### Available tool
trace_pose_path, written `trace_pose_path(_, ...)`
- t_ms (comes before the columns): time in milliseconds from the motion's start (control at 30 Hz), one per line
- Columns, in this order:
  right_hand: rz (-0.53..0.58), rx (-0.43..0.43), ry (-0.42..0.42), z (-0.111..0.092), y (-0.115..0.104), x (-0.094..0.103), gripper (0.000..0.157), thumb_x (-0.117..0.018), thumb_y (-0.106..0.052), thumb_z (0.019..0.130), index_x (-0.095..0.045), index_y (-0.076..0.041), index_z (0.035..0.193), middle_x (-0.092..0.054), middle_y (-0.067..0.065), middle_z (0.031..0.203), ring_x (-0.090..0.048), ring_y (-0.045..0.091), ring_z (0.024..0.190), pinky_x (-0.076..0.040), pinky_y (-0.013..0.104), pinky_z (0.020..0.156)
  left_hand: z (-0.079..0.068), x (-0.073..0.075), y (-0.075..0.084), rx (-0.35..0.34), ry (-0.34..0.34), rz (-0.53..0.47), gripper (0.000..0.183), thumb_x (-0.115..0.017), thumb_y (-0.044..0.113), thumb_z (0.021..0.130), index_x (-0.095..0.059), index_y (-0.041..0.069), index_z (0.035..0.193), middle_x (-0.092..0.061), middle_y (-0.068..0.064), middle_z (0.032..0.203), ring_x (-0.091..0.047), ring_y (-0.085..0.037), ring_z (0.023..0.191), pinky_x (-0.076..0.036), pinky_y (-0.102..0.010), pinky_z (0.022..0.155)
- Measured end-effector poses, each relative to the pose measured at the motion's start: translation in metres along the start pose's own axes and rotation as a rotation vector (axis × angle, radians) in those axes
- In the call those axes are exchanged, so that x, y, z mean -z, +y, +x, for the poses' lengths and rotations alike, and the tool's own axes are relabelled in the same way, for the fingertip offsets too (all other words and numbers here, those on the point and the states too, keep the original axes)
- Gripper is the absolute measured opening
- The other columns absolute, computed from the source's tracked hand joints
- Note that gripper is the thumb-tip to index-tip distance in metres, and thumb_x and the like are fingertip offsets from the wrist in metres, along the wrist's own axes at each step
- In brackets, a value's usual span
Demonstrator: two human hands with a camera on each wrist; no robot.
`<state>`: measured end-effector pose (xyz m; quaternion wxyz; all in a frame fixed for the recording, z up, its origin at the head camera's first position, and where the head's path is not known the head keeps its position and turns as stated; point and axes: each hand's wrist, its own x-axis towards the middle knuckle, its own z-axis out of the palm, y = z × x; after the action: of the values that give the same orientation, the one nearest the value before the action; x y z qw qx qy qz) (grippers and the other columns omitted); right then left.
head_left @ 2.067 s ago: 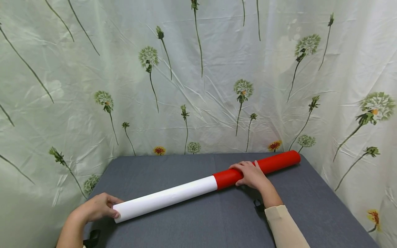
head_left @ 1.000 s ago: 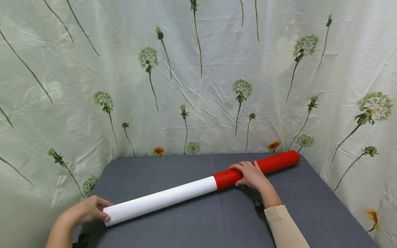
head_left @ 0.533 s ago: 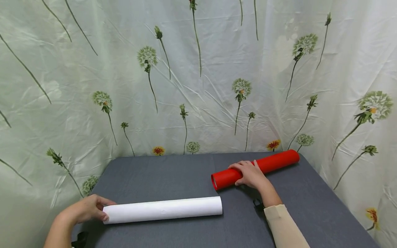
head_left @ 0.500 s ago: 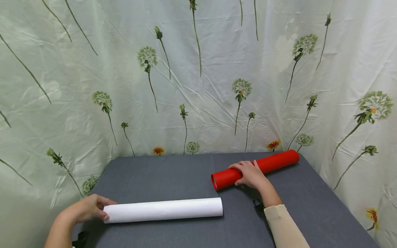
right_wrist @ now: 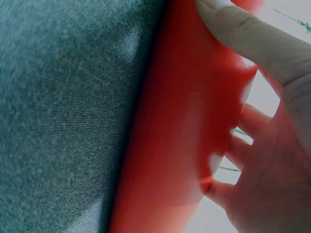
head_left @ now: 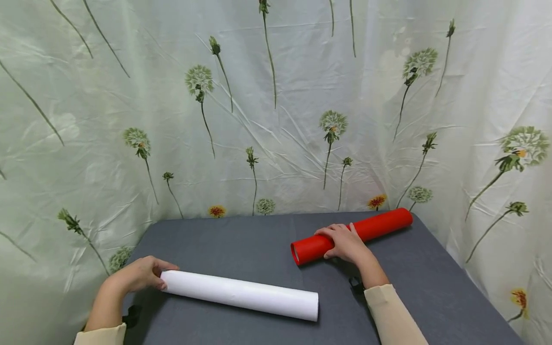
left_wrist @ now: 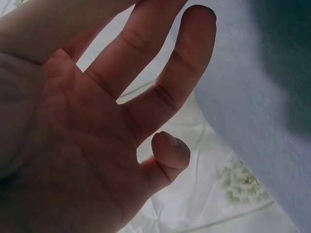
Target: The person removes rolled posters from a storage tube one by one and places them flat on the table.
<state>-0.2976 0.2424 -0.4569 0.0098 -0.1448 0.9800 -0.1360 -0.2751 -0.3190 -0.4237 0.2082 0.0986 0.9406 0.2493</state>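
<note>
No legible text, label, brand, number or sign is found on any surface across the three camera views.

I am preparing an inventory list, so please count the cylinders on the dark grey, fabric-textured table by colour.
Glossy red hollow cylinder: 1
Long smooth white cylinder: 1
Total: 2

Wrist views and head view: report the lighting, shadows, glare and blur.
Head: bright overall, a thin dark shadow under the white tube; left wrist: backlit, the left hand dim against the pale curtain, a printed flower there blurred; right wrist: pale sheen along the red tube, a dark shadow line beside it on the grey surface.
</note>
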Motion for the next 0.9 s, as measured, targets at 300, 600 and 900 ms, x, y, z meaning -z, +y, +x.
trace_pose_path(300,-0.007,0.006,0.015,0.002,0.001,0.0,0.062,-0.092,-0.021,0.082,-0.067,-0.025,0.138,-0.063,0.017,0.143,-0.053,0.042,0.138,-0.02,0.079,0.121,0.018,-0.002,0.018,-0.044,0.009,-0.001,0.056,-0.088,0.008,0.082,-0.073,0.009,0.136,-0.076,-0.01,0.111,-0.062,-0.02,0.099,-0.053,-0.037,0.081)
trace_pose_path(600,-0.051,-0.007,0.001,0.003,-0.004,-0.001,0.063,-0.091,-0.024,0.083,-0.067,-0.025,0.141,-0.066,0.016,0.143,-0.056,0.041,0.136,-0.025,0.078,0.118,0.021,-0.007,0.02,-0.03,0.031,0.023,0.056,-0.089,0.009,0.082,-0.073,0.011,0.136,-0.074,-0.007,0.106,-0.06,-0.019,0.097,-0.051,-0.037,0.081)
trace_pose_path(900,-0.138,-0.021,0.02,-0.002,-0.009,-0.005,0.064,-0.088,-0.036,0.086,-0.065,-0.027,0.144,-0.068,0.015,0.14,-0.061,0.038,0.127,-0.039,0.073,0.109,0.005,-0.018,0.024,0.0,0.046,-0.008,0.057,-0.088,0.01,0.083,-0.072,0.012,0.138,-0.071,-0.007,0.103,-0.06,-0.019,0.094,-0.051,-0.036,0.08)
